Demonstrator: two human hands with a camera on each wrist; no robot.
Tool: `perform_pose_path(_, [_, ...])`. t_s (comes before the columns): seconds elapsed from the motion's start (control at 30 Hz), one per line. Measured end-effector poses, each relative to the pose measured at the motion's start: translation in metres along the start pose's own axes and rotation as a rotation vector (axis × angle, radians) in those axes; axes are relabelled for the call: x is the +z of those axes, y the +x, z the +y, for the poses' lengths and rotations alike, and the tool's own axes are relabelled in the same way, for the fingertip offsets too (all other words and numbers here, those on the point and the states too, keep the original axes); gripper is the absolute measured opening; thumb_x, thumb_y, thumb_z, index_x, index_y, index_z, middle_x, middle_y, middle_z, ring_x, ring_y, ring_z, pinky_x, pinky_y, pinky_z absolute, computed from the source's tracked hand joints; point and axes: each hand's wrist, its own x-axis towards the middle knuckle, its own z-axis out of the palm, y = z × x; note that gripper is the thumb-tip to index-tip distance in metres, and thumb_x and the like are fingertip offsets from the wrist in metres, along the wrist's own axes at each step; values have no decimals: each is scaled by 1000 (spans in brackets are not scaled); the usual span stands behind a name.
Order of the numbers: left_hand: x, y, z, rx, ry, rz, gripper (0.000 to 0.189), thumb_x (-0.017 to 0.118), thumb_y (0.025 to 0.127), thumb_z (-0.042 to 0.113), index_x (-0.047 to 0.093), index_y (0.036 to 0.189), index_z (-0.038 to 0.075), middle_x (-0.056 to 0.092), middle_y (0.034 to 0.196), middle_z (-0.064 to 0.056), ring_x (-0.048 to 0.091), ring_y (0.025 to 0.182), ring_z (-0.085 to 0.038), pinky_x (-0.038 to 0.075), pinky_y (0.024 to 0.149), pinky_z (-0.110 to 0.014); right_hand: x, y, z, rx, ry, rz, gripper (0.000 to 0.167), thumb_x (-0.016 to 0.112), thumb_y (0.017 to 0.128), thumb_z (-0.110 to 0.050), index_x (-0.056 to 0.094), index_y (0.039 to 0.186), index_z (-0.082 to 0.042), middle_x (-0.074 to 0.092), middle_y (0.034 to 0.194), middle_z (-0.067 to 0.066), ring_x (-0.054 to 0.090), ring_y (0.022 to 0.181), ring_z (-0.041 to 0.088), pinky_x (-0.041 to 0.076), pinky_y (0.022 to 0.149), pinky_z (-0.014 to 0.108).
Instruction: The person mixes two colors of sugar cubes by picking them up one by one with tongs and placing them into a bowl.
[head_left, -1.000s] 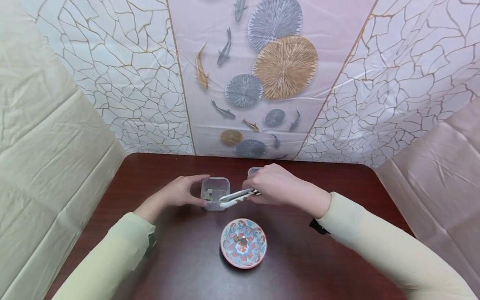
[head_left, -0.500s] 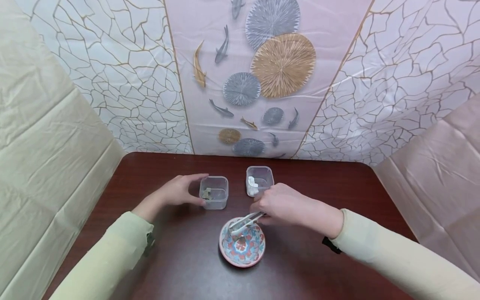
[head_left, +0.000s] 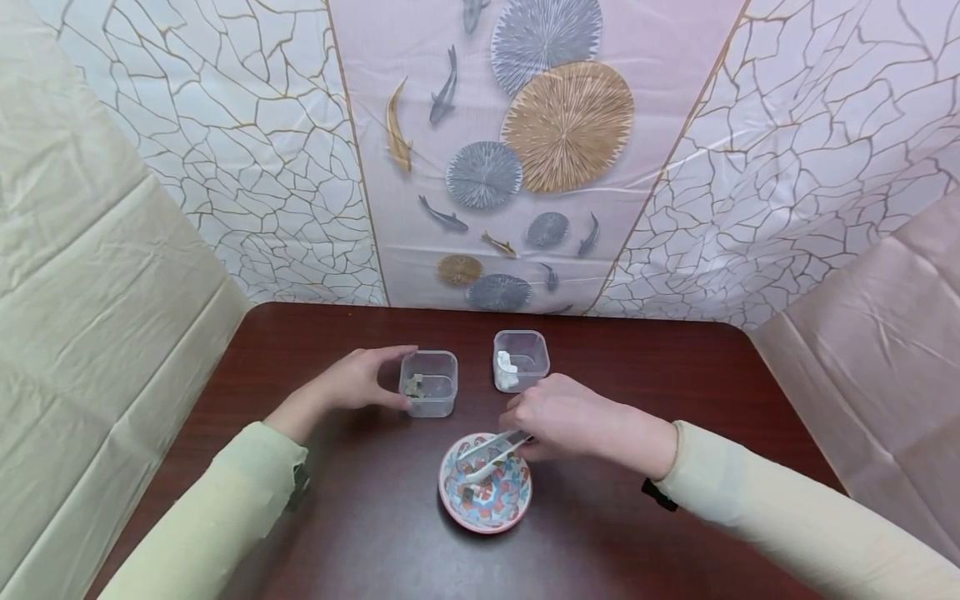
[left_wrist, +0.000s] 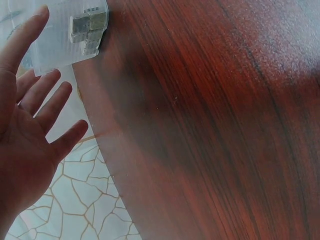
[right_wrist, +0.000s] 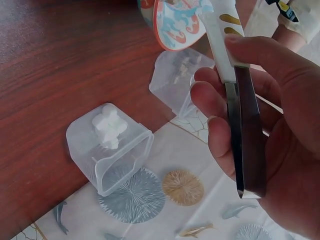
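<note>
In the head view my left hand [head_left: 358, 379] spans the left side of a clear plastic container [head_left: 442, 407], thumb at its near corner and forefinger at its far one. Small grey-green cubes [left_wrist: 88, 26] lie in that container. My right hand [head_left: 558, 421] holds a pair of tongs [right_wrist: 244, 130], metal with white, gold-marked arms. Over the patterned bowl [head_left: 487, 523] the tong arms stand apart, their tips inside its rim. A small dark piece [head_left: 468, 495] lies in the bowl, just below the tips.
A second clear container [head_left: 531, 367] with several white pieces [head_left: 506, 368] stands at the back, beyond my right hand. The dark wooden table [head_left: 345, 517] ends at a patterned cloth backdrop [head_left: 300, 208].
My right hand has brought the tongs from the left container toward me to the bowl, and their arms have spread. A dark piece now shows lower left in the bowl. The left hand stays put.
</note>
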Motion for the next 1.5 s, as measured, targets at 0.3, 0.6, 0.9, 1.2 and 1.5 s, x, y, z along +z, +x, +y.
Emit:
perform_pose_path(0.3, [0, 1, 0, 9, -6, -3, 94, 94, 82, 37, 50, 160, 9, 60, 153, -16, 54, 144, -35, 42, 119, -58, -18, 9, 14, 98, 82, 14, 14, 85, 84, -32, 74, 90, -26, 63, 71, -15, 58, 63, 6, 51, 54, 36])
perform_pose_path(0.6, [-1, 1, -2, 7, 8, -3, 95, 93, 82, 40, 49, 160, 9, 60, 153, -17, 54, 144, -35, 43, 118, -57, -27, 46, 40, 150, 80, 59, 15, 85, 88, -33, 77, 96, -23, 69, 81, -10, 60, 66, 11, 51, 56, 37])
perform_pose_path(0.9, [0, 2, -4, 7, -6, -6, 93, 93, 82, 38, 50, 160, 9, 61, 153, -16, 56, 143, -34, 43, 118, -57, -11, 93, 60, 192, 30, -56, 12, 83, 91, -30, 79, 99, -22, 75, 88, -6, 68, 74, 17, 55, 64, 40])
perform_pose_path(1.2, [-2, 2, -2, 13, -9, -14, 93, 93, 82, 39, 51, 160, 9, 61, 153, -14, 58, 141, -32, 44, 118, -55, 0, 122, 53, 189, -18, -168, 22, 82, 92, -33, 82, 110, -19, 76, 91, -6, 69, 79, 16, 58, 69, 37])
perform_pose_path(1.5, [-4, 1, -2, 6, -13, -24, 93, 93, 83, 39, 50, 161, 11, 60, 154, -14, 57, 141, -31, 44, 118, -55, 9, 137, 50, 194, -49, -198, 25, 85, 91, -37, 83, 109, -19, 78, 98, -1, 73, 88, 20, 60, 77, 40])
